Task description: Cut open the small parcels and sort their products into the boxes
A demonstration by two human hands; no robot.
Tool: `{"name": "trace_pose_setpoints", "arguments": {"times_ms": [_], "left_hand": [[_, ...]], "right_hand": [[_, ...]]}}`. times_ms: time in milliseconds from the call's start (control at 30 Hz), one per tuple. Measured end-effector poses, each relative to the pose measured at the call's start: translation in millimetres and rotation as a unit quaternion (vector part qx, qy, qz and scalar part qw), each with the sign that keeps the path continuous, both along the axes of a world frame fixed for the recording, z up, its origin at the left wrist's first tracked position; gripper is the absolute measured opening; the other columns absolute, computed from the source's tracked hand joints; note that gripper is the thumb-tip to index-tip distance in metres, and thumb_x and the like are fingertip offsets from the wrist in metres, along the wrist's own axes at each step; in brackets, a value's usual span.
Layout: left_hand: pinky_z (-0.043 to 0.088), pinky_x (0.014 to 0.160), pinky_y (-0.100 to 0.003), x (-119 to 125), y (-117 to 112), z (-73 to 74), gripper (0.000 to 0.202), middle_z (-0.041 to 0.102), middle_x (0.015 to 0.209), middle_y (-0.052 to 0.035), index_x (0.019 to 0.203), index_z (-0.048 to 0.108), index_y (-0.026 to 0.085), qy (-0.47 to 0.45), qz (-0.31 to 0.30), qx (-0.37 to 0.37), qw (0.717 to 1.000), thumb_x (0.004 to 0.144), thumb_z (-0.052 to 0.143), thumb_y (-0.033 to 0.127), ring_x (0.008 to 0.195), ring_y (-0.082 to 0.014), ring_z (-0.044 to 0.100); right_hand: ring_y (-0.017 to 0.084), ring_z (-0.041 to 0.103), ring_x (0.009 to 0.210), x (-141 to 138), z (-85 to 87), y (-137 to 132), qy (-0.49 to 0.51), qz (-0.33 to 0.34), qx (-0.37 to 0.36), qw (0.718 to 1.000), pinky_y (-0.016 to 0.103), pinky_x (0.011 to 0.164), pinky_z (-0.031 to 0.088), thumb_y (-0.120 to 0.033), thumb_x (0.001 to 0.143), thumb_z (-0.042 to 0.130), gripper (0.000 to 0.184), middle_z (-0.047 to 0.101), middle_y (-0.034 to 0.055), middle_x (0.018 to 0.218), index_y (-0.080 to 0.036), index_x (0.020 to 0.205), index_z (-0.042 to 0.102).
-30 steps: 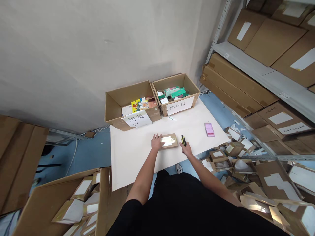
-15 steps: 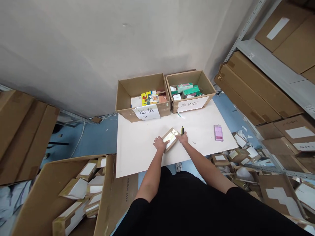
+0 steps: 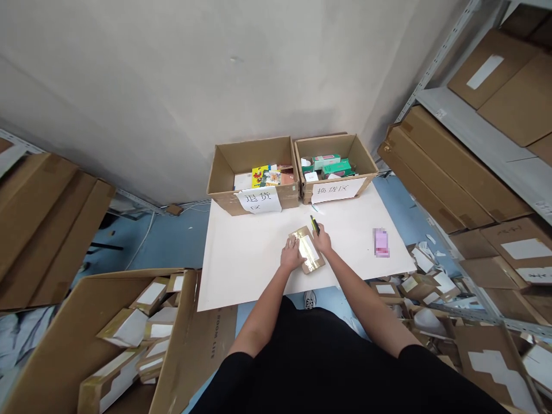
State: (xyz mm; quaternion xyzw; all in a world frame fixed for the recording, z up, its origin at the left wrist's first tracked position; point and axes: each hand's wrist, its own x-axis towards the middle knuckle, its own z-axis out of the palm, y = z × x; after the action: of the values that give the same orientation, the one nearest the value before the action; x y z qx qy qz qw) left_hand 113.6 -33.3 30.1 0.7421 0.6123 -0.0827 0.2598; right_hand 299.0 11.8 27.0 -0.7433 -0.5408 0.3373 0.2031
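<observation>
A small cardboard box [image 3: 309, 247] with clear tape and a white label lies on the white table, turned at an angle. My left hand [image 3: 292, 255] grips its left side, fingers resting over the top edge. In my right hand [image 3: 322, 239], closed fingers hold a black and yellow utility knife [image 3: 315, 225], pointing up and to the left. The knife is just off the box's upper right side. Whether its blade is out is too small to tell.
Two open cartons with handwritten signs, a left one [image 3: 224, 202] and a right one [image 3: 369, 183], stand along the table's back. A blurred pink item [image 3: 381, 242] lies at right. Beside the table, a large carton [image 3: 172, 356] holds several parcels. Shelving with boxes [image 3: 457, 172] rises at right.
The small box has been turned so it now slants the other way. My left hand has moved further onto its upper left side. The knife has tipped to the left.
</observation>
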Motion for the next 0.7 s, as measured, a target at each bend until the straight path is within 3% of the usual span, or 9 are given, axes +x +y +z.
{"name": "trace_pose_setpoints", "arguments": {"times_ms": [100,233,433,700], "left_hand": [[0.039,0.119,-0.049,-5.5,11.3,-1.4,0.1,0.01,0.179,-0.0014,0.168,0.018,0.036,0.019,-0.03,-0.041,0.999,0.087,0.066,0.066,0.162,-0.0394,0.011],[0.038,0.12,-0.049,5.5,10.1,-7.7,0.099,0.009,0.179,-0.0023,0.17,0.016,0.032,0.031,-0.023,-0.022,0.999,0.09,0.059,0.072,0.163,-0.0377,0.007],[0.027,0.127,-0.048,8.1,15.7,-10.6,0.1,0.008,0.178,-0.0108,0.17,0.014,0.022,0.028,-0.059,-0.014,0.998,0.093,0.056,0.069,0.164,-0.0319,0.005],[0.04,0.119,-0.044,-8.3,21.1,-9.9,0.104,0.01,0.178,-0.0101,0.17,0.013,0.025,0.028,-0.09,-0.029,0.995,0.088,0.069,0.058,0.165,-0.0289,0.007]], "right_hand": [[0.026,0.073,0.097,-2.3,6.0,-19.2,-0.011,0.097,-0.012,0.995,0.03,0.085,0.05,-0.029,0.106,0.043,0.054,0.077,0.0069,0.111,-0.027,0.159,0.037],[0.024,0.071,0.11,-15.3,17.1,-24.7,-0.052,0.176,-0.031,0.982,0.03,0.092,0.049,-0.024,0.104,0.043,0.055,0.073,0.0064,0.131,-0.029,0.159,0.04],[0.025,0.07,0.112,-29.8,29.0,-16.3,-0.118,0.189,-0.081,0.972,0.031,0.09,0.048,-0.022,0.105,0.041,0.053,0.072,0.0074,0.135,-0.03,0.158,0.042],[0.024,0.069,0.113,-29.7,22.1,-12.9,-0.098,0.188,-0.053,0.976,0.029,0.088,0.046,-0.022,0.107,0.039,0.052,0.073,0.0071,0.134,-0.028,0.159,0.04]]}}
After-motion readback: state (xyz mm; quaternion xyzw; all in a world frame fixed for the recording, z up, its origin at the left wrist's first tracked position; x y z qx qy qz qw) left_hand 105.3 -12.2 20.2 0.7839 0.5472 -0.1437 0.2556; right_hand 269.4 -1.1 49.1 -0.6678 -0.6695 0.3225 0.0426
